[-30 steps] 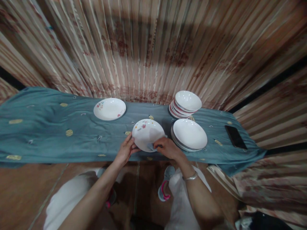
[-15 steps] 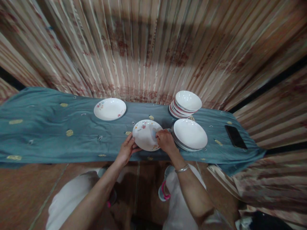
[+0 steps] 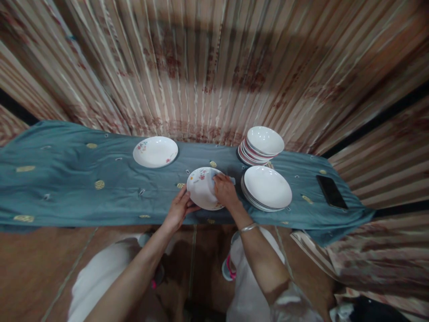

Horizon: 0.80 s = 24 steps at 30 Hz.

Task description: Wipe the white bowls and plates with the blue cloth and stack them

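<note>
Plate [image 3: 200, 188] | left grip [image 3: 179, 209]: grasping rim, holding it tilted and steady | right grip [image 3: 225, 191]: clenched on blue rag [image 3: 232, 180], pressed against plate | plate stack [image 3: 267, 188] just beyond right grip

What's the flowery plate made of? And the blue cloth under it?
The flowery plate looks like glazed ceramic, maybe porcelain: it's white and smooth, with a glossy shine and printed flowers. The blue cloth is a teal table runner. It looks like matte woven fabric, perhaps cotton, because it wrinkles softly and has yellow stitched-looking shapes.
</note>
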Each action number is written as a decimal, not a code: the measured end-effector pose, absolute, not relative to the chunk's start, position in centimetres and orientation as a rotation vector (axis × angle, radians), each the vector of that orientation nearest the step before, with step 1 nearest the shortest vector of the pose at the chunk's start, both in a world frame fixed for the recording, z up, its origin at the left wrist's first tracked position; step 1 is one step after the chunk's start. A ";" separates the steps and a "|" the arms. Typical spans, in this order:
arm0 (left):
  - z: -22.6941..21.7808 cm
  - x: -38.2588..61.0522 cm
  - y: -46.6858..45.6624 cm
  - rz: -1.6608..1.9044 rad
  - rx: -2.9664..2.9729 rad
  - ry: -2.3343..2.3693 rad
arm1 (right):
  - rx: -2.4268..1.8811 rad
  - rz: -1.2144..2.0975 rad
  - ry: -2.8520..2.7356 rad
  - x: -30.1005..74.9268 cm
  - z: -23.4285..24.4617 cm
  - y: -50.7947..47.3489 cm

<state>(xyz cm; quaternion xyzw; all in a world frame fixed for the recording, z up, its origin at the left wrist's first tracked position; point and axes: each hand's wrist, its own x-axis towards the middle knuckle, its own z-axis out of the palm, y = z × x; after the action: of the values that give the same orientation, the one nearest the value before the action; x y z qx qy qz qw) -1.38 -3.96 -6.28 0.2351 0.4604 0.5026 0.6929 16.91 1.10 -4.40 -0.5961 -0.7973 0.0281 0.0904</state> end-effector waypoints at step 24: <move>-6.5 -1.5 -4.1 1.121 0.517 0.977 | -1.246 0.754 -2.132 13.9 -7.5 2.5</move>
<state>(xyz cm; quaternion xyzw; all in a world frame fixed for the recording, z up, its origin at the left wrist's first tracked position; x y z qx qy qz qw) -1.51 -4.08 -6.54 0.2328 0.4395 0.5044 0.7058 13.88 2.55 -7.54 -0.4636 -0.7937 0.2807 0.2761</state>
